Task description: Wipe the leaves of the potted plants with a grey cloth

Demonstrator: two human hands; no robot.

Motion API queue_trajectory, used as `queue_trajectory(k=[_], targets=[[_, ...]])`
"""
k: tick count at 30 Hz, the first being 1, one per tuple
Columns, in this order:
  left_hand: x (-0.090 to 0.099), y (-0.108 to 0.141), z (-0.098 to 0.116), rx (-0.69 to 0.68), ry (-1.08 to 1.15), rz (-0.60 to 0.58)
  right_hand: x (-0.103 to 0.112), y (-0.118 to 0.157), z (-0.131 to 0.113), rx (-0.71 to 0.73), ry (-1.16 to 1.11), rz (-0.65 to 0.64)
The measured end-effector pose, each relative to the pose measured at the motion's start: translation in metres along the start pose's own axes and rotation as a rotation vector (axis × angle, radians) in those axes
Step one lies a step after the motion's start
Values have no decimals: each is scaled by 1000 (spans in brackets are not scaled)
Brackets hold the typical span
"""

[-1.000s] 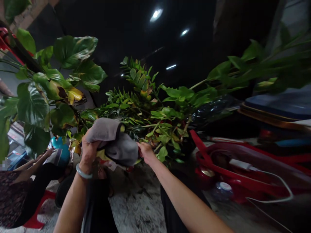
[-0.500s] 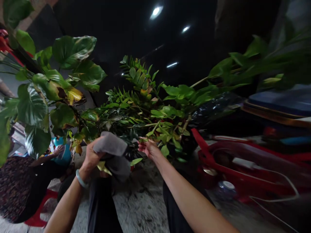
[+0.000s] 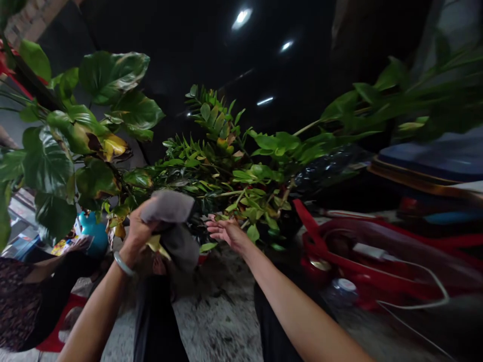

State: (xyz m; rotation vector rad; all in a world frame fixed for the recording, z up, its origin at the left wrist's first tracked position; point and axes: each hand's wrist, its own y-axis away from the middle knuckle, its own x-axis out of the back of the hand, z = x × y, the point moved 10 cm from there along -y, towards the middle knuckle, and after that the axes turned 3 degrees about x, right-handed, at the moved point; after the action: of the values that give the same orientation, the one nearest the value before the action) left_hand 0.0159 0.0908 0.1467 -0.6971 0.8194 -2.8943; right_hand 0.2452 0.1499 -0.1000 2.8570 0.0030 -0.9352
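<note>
The grey cloth [image 3: 171, 208] is found at 8 o'clock of the view centre, hanging folded from the left hand [image 3: 139, 231], by which it is gripped. A pale bracelet [image 3: 124, 265] is worn on the left wrist. A yellow piece [image 3: 158, 246] is noted beneath that hand; whether it is cloth or leaf cannot be told. The right hand [image 3: 232, 234] is held open, palm up, with nothing gripped, fingers pointed to 9 o'clock. Leaves [image 3: 256, 201] are noted beside it at 1 o'clock; contact cannot be confirmed. A big-leaf plant [image 3: 96, 125] is recorded at 10 o'clock, 1 person [image 3: 22, 296] at 8 o'clock, and a red bag [image 3: 350, 269] at 4 o'clock, with a white cable [image 3: 433, 276] draped over it.
</note>
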Motion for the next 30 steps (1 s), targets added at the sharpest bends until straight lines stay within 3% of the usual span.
queue_trajectory(k=[2,4,8,10,11,13,16,19,21,23,25,27,30], targets=[[11,-19,-2,-20,-20,135,-1,2,-3,22,-45,-10],[-5,-16,-21,19,-28,93,3,2,-3,40,-65,28],[-66,44,-59,129,-2,-328,17,-5,-12,149,-41,130],[-74,70,-59,172,15,-486,17,-9,-19,204,-27,117],[-69,73,-52,173,16,-508,15,-10,-22,221,-27,97],[-46,55,-31,130,6,-419,8,-12,-26,242,-39,53],[-5,6,-1,27,-9,-140,-2,-10,-25,236,-85,8],[1,-11,-10,21,-12,21,-6,-6,-20,194,-120,-15],[-20,5,-34,82,-14,-50,-5,-3,-20,188,-109,-22],[-52,38,-57,155,-9,-256,-2,-1,-20,187,-66,-13],[-70,68,-64,185,22,-434,1,1,-20,178,-32,-8],[-61,71,-52,145,43,-436,3,2,-20,172,-34,-13],[-12,31,-19,25,17,-130,2,3,-21,170,-47,-30]])
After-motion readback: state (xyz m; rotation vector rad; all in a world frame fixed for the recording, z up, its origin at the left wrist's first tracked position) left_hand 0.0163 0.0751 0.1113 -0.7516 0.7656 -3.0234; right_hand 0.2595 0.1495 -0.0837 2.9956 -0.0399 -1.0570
